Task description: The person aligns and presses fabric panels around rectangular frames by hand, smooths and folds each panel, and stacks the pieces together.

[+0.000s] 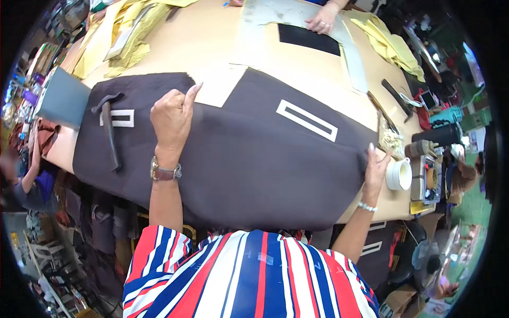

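Note:
A large dark brown sheet of leather-like material [265,159] lies across the table in front of me. Over its left part is my left hand [172,116], curled into a fist with the thumb sticking out. No object shows in that fist, though its palm side is hidden. At the sheet's right edge, my right hand [375,169] has its fingers apart and holds nothing visible. Right beside it stands a white cup-like container [398,174]. Two pale rectangular frames, one on the left [125,118] and one on the right [307,120], lie on the sheet. A hammer [110,132] rests partly over the left frame.
Across the table, another person's hand [322,20] touches a black rectangular piece [308,40]. Yellow material lies at the back left [130,40] and back right [389,42]. A grey box-like object [63,98] stands left. Tools and a phone [427,99] crowd the right edge.

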A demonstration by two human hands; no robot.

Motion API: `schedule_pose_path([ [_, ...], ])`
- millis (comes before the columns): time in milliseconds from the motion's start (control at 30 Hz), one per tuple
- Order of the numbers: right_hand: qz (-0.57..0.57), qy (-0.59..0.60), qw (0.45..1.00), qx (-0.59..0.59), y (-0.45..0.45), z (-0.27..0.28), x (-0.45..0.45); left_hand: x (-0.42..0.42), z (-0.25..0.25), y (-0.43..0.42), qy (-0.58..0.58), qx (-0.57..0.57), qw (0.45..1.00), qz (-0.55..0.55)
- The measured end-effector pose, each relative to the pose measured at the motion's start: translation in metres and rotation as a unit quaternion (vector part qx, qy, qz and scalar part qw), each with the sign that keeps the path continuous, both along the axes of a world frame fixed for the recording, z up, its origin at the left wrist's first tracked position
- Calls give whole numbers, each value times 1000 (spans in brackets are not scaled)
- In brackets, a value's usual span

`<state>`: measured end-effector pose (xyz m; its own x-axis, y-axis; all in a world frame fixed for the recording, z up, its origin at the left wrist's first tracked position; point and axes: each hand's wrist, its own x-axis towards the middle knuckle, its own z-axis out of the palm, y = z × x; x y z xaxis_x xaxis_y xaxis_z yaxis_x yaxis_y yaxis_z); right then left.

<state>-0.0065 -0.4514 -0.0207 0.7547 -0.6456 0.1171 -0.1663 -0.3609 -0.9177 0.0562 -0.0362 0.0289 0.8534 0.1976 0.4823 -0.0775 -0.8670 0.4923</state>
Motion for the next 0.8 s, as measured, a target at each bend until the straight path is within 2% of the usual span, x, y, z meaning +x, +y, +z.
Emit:
schedule_pose_path([
  [67, -25, 3, 999, 41, 14, -4, -23, 19, -17, -14, -35, 2, 999, -33],
  [133, -40, 42, 996, -62, 14, -23, -39, 36, -36, -26, -67, 63, 995, -42],
  [167, -41, 61, 997, -35, 16, -22, -44, 40, -44, -31, -83, 93, 991, -45],
  [200, -42, 79, 996, -9, 25, -13, -48, 39, -49, -36, 1, 108, 993, -50],
  [300, -39, 92, 993, 56, 42, 2, -57, 37, -70, -45, 67, 110, 990, -65],
  [333, -53, 98, 992, 64, 44, 4, -54, 35, -73, -47, 74, 79, 991, -81],
  [433, -33, 6, 998, 49, 27, -22, -47, 34, -85, -51, 41, 26, 994, -95],
  [467, -48, -17, 995, 87, 23, -24, -41, 33, -85, -53, 12, -9, 996, -91],
  [567, -24, -104, 989, 97, -7, -24, -21, 27, -46, -57, 53, -111, 990, -68],
  [600, -4, -103, 991, 89, -19, -21, -14, 30, -41, -54, -3, -108, 989, -106],
  [633, 15, -101, 991, 82, -30, -16, -7, 28, -30, -55, -1, -128, 985, -118],
  [700, 38, -86, 995, 27, -41, -2, 5, 20, 0, -60, 62, -206, 968, -129],
  [733, 54, -47, 997, 38, -44, 6, 5, 14, 8, -60, 78, -176, 972, -131],
  [800, 79, -3, 995, -66, -34, 20, -6, -1, 19, -59, 104, -118, 979, -133],
])
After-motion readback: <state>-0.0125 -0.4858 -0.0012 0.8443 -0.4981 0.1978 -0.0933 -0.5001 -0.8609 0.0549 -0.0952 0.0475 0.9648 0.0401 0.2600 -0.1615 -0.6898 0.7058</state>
